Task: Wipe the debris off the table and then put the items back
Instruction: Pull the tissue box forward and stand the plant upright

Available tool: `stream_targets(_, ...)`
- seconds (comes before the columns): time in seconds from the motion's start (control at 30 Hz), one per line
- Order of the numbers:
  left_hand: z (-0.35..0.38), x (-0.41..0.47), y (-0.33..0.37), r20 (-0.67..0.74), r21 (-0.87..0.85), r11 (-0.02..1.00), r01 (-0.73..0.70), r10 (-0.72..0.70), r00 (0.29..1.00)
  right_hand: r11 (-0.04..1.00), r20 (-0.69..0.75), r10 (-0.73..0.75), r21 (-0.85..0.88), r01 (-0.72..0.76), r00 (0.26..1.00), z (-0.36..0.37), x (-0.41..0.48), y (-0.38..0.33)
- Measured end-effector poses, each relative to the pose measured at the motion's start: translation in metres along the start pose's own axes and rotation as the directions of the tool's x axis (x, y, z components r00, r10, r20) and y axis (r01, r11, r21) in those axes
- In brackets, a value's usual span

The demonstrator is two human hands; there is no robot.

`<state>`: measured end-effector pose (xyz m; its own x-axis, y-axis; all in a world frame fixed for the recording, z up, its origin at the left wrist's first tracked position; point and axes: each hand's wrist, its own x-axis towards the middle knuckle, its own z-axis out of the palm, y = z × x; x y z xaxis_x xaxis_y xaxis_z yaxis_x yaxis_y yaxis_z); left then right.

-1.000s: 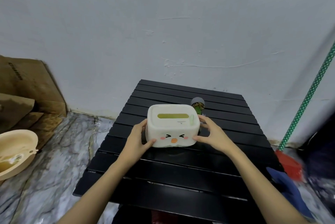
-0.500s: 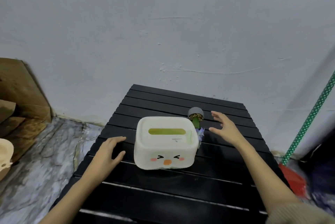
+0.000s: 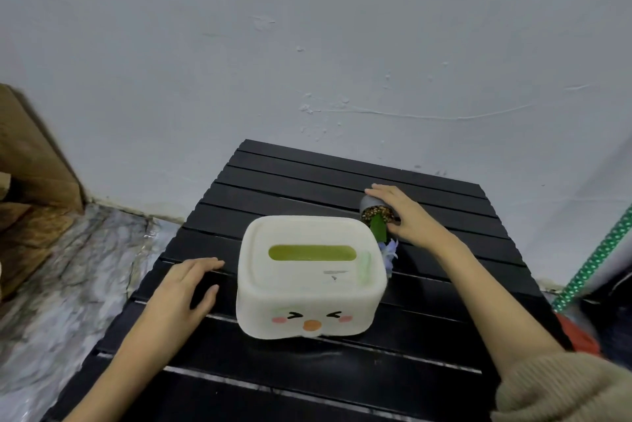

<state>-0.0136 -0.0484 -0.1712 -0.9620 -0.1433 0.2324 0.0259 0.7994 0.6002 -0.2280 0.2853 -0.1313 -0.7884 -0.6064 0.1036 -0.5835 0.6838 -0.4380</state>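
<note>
A cream tissue box (image 3: 309, 276) with a green slot and a cartoon face stands in the middle of the black slatted table (image 3: 307, 185). Behind its right corner a small grey flower pot (image 3: 372, 208) lies tipped on its side, a green leaf and a pale blue flower pointing toward me. My right hand (image 3: 405, 216) is wrapped over the pot. My left hand (image 3: 186, 286) rests flat on the table just left of the box, fingers apart, holding nothing.
A white wall stands right behind the table. Brown cardboard (image 3: 30, 161) leans at the left over a marble floor (image 3: 68, 271). A green dotted pole (image 3: 595, 262) and a red object (image 3: 578, 336) are at the right edge.
Both hands let go of the tissue box. My left hand settled on the table beside it and my right hand reached back onto the tipped pot. The view moved closer.
</note>
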Motion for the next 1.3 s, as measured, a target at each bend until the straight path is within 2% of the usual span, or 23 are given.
stream_targets(0.27, 0.002, 0.000, 0.000, -0.007, 0.035, 0.999, -0.010, 0.010, 1.000, 0.989, -0.018, 0.000, -0.147, -0.003, 1.000, 0.005, 0.004, 0.011)
stream_targets(0.6, 0.003, 0.000, -0.001, 0.008, 0.060, 0.998, 0.006, -0.007, 1.000, 0.997, -0.118, 0.001, -0.078, -0.010, 0.993, -0.004, -0.020, 0.015)
stream_targets(0.7, 0.003, -0.001, 0.000, 0.009, 0.060, 0.998, 0.018, -0.019, 1.000, 0.997, -0.155, 0.060, -0.037, -0.066, 0.986, -0.005, -0.033, 0.019)
stream_targets(0.77, 0.002, -0.001, 0.001, 0.007, 0.054, 0.998, 0.021, -0.021, 1.000, 0.992, -0.198, 0.122, 0.055, -0.113, 0.973, -0.006, -0.045, 0.021)
stream_targets(0.87, 0.002, -0.001, 0.002, 0.013, 0.058, 0.998, 0.010, -0.011, 1.000, 0.957, -0.263, 0.252, 0.208, -0.200, 0.931, -0.007, -0.065, 0.017)
stream_targets(0.97, 0.003, -0.001, 0.001, 0.023, 0.061, 0.998, 0.001, -0.003, 1.000, 0.917, -0.318, 0.362, 0.290, -0.274, 0.876, -0.005, -0.085, 0.004)
stream_targets(1.3, -0.002, -0.008, 0.013, 0.059, 0.062, 0.998, 0.028, -0.032, 0.998, 0.790, -0.266, 0.561, 0.455, -0.410, 0.784, 0.007, -0.141, -0.062)
